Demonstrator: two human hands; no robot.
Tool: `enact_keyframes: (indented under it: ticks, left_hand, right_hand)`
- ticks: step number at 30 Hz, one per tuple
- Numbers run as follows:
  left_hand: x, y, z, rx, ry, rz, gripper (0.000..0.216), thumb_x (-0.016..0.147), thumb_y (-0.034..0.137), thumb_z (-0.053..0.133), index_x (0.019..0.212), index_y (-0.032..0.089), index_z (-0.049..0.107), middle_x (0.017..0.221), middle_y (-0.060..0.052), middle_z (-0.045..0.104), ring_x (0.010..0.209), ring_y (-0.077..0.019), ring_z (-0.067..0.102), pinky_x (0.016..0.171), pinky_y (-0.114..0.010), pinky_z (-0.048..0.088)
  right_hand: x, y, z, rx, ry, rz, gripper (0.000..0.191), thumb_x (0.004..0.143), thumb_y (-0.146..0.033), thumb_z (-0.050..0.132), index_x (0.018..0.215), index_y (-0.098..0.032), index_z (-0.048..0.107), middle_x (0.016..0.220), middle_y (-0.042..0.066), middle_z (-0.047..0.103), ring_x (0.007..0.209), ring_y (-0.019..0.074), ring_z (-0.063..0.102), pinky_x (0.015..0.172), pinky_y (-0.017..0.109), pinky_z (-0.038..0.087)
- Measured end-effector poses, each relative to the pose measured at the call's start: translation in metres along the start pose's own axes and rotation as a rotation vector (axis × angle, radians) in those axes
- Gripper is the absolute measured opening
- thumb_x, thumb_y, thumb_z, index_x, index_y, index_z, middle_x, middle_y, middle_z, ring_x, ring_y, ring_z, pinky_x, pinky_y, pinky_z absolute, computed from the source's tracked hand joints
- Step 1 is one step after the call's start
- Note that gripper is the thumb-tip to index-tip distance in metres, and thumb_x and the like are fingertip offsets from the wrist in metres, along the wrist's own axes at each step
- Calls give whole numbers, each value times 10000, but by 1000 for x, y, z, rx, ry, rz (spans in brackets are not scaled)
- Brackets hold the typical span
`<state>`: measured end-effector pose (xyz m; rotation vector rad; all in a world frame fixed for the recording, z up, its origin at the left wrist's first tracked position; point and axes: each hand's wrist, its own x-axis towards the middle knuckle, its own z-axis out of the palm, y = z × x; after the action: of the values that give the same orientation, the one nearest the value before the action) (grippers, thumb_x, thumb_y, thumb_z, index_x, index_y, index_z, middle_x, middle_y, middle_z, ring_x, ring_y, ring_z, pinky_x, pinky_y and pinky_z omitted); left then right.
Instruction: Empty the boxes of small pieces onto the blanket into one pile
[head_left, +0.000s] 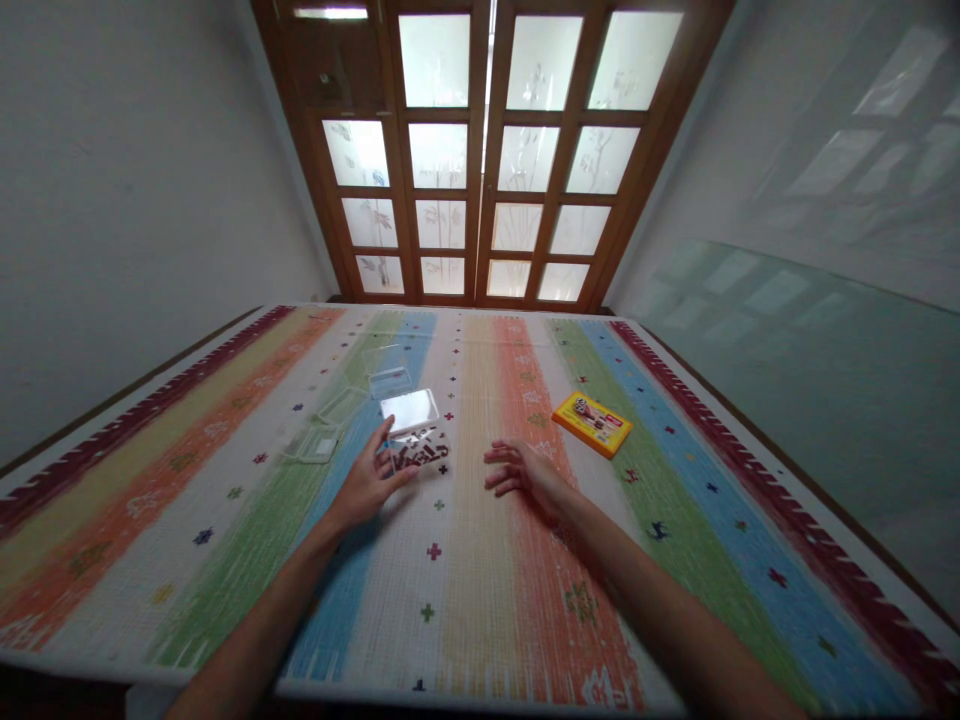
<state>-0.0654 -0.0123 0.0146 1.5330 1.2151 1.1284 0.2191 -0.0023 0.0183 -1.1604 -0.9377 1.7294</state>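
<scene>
The left hand (pixel 371 480) lies open on the striped cloth (pixel 480 560), fingers spread and touching a small clear box (pixel 411 425) with a pile of dark pieces (pixel 421 453) just in front of it; the pieces are too small to make out, perhaps little bricks. The right hand (pixel 521 470) rests palm down, fingers loosely curled, holding nothing, near the pile. More clear trays (pixel 330 425) sit left of the box. A yellow booklet (pixel 592 423) lies well to the right.
</scene>
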Motion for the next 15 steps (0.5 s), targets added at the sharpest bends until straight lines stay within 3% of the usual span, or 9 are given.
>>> enact_keyframes:
  ticks: [5, 9, 15]
  left_hand:
    - [15, -10, -40, 172, 290, 38, 911, 761, 360, 737, 1526, 191, 273, 1288, -172, 596, 1009, -262, 697, 900, -427, 587]
    - [21, -15, -54, 488, 451, 123, 874, 784, 365, 713, 1525, 180, 288, 1169, -135, 629, 926, -237, 675, 904, -451, 570]
    - [28, -22, -51, 752, 446, 314, 792, 842, 346, 652, 1516, 148, 287, 1303, -184, 564, 984, -256, 638, 969, -479, 528]
  right_hand:
    - [-1, 5, -5, -60, -55, -22, 217, 845, -379, 605, 928, -179, 587, 1001, 86, 660, 649, 153, 691, 573, 278, 571]
    - [2, 6, -7, -87, -95, -27, 233, 830, -385, 651, 915, -178, 588, 970, 81, 673, 640, 146, 690, 581, 274, 582]
    - [4, 11, -11, -75, -128, -35, 254, 792, -390, 710, 886, -185, 594, 928, 59, 687, 653, 147, 698, 607, 275, 595]
